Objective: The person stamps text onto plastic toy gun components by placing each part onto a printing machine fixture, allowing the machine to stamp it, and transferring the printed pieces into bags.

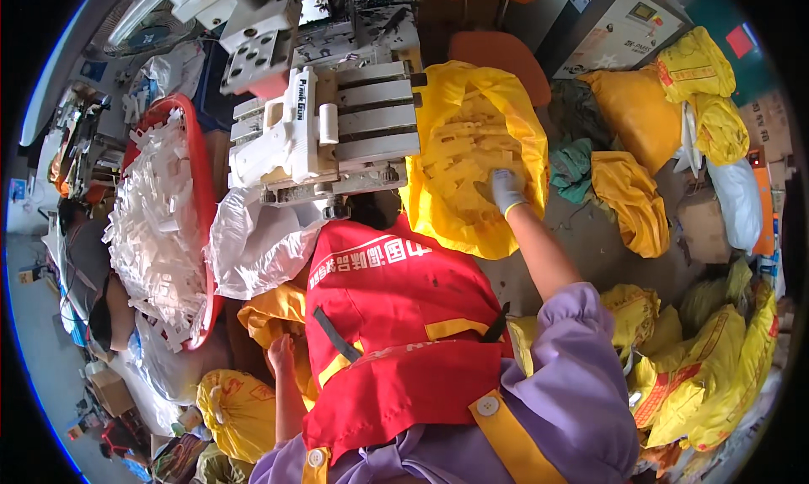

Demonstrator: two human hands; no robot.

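My right hand (506, 188), in a pale glove, reaches into a wide-mouthed yellow bag (431, 176) at the right of the machine. Its thumb stands apart from the fingers, and it rests over a heap of thin plastic pieces (463, 151) that look yellowish inside the bag. I see nothing gripped in it. My left hand (281, 350), bare, hangs low beside my red apron (396, 315); its fingers are too small and partly turned away to read. On the machine's slotted table (375, 105) lies a white toy gun (282, 139), to the left of the yellow bag.
A red tub (199, 172) heaped with white plastic pieces (160, 231) stands at left, beside a clear plastic bag (261, 240). Filled yellow sacks (708, 374) lie at right. An orange chair (501, 54) and a grey cabinet (619, 29) stand behind.
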